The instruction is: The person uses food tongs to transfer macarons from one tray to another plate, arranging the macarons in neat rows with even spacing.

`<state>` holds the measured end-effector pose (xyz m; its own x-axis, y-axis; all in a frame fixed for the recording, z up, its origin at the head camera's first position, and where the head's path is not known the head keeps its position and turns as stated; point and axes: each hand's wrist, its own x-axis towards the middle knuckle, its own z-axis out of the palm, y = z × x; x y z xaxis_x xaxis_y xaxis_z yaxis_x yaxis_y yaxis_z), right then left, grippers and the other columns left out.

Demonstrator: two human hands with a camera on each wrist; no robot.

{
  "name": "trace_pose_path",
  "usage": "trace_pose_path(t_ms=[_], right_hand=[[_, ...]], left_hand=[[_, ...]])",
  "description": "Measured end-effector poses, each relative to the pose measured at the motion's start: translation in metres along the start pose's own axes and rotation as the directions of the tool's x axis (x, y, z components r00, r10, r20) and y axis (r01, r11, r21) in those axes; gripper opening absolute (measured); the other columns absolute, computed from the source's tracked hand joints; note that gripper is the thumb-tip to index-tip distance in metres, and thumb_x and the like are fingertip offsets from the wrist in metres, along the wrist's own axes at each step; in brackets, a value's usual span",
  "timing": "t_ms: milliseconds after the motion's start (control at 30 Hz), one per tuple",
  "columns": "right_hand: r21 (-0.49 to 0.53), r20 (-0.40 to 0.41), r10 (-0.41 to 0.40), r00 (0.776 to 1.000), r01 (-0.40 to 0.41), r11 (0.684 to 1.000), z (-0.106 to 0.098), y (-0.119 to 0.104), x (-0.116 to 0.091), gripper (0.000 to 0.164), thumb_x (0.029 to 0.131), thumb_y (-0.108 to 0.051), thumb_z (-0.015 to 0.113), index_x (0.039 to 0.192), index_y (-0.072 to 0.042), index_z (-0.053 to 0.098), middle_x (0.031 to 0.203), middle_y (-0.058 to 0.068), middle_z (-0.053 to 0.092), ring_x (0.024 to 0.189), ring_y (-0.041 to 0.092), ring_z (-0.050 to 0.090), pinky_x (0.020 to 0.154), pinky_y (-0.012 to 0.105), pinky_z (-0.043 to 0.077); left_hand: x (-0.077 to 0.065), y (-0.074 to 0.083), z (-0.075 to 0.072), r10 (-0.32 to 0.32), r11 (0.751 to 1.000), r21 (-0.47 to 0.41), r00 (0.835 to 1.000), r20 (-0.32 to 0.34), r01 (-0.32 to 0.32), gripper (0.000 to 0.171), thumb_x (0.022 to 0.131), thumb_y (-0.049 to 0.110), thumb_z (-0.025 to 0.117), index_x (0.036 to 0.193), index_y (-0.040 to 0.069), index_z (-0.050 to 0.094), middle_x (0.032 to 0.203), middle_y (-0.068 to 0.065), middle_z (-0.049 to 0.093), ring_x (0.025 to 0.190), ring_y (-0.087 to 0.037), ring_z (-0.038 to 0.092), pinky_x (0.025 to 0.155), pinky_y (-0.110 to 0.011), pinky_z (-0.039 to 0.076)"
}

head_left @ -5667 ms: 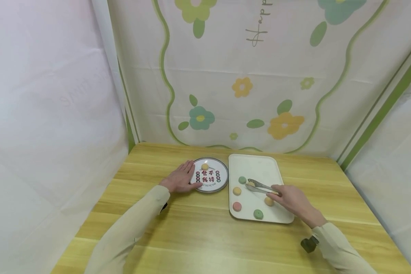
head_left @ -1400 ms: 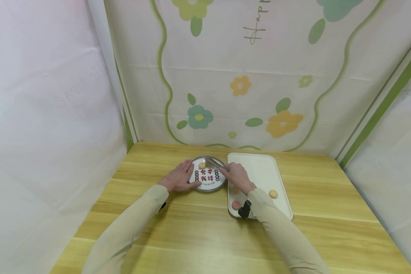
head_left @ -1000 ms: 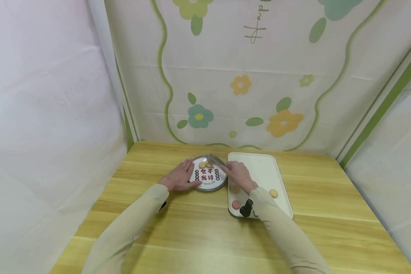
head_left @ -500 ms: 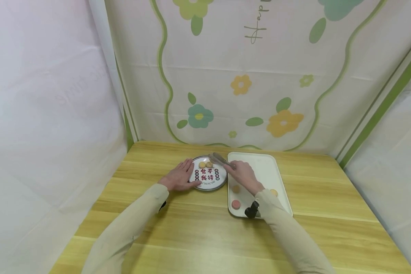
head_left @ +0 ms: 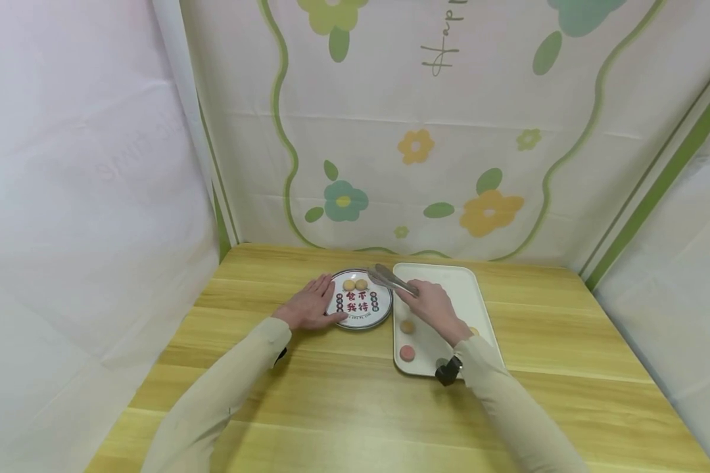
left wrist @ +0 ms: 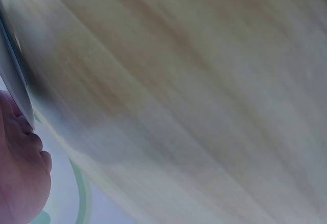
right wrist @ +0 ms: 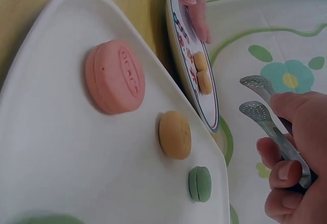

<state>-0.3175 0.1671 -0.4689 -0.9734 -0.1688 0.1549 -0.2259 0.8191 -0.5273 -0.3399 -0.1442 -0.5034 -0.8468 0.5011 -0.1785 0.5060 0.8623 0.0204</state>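
Head view shows me the right hand [head_left: 433, 305] curled round tongs [head_left: 398, 282], their tips parted near the plate [head_left: 363, 324]; the left hand [head_left: 312, 307], fingers straight, touches its rim. A sleeve [head_left: 511, 407] hides most of one yellow macaron [head_left: 474, 331] on the tray [head_left: 463, 289].

Yellow macaron [head_left: 474, 330] partly behind right sleeve [head_left: 497, 381]

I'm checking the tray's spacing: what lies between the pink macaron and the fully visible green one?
The right wrist view shows a tan macaron between the pink macaron and the green macaron, touching neither.
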Motion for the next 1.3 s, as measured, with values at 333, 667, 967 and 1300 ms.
trace_pose_path(t_ms=[333,667,967,1300], right_hand=[[-0.012,-0.004,-0.006,1.000,0.006,1.000,-0.007,0.008,-0.011,0.033,0.093,-0.049,0.060,0.093,-0.018,0.070,0.067,-0.005,0.063,0.058,0.015,0.052,0.051,0.028,0.039],[-0.019,-0.012,-0.048,0.999,0.048,0.999,-0.016,0.013,-0.024,0.030,0.095,-0.049,0.059,0.089,-0.021,0.069,0.074,-0.002,0.072,0.062,0.016,0.052,0.054,0.028,0.037],[-0.046,-0.014,-0.027,1.000,0.026,0.999,-0.019,0.022,-0.034,0.029,0.094,-0.047,0.061,0.085,-0.020,0.064,0.064,-0.003,0.052,0.057,0.015,0.044,0.050,0.028,0.032],[-0.104,-0.033,-0.039,0.999,0.035,0.994,-0.021,0.033,-0.041,0.032,0.093,-0.048,0.063,0.082,-0.018,0.063,0.061,-0.003,0.050,0.055,0.014,0.043,0.049,0.027,0.032]], left_hand=[[-0.004,0.000,-0.001,0.006,1.000,-0.006,1.000,-0.021,-0.006,0.104,0.091,0.079,0.022,0.156,-0.002,0.009,0.165,-0.021,0.005,0.154,-0.032,0.004,0.126,-0.042,0.012],[-0.003,-0.001,-0.002,0.003,1.000,0.002,1.000,-0.013,-0.003,0.104,0.091,0.078,0.022,0.156,-0.002,0.008,0.165,-0.020,0.003,0.154,-0.031,0.002,0.126,-0.042,0.011],[-0.003,0.000,-0.001,-0.004,1.000,-0.005,1.000,-0.014,0.004,0.105,0.091,0.079,0.021,0.156,-0.001,0.008,0.165,-0.019,0.002,0.154,-0.031,0.002,0.126,-0.041,0.010],[0.000,0.000,0.003,0.014,1.000,0.009,1.000,-0.025,-0.014,0.106,0.090,0.080,0.019,0.156,-0.001,0.008,0.165,-0.019,0.003,0.154,-0.031,0.002,0.126,-0.041,0.011]])
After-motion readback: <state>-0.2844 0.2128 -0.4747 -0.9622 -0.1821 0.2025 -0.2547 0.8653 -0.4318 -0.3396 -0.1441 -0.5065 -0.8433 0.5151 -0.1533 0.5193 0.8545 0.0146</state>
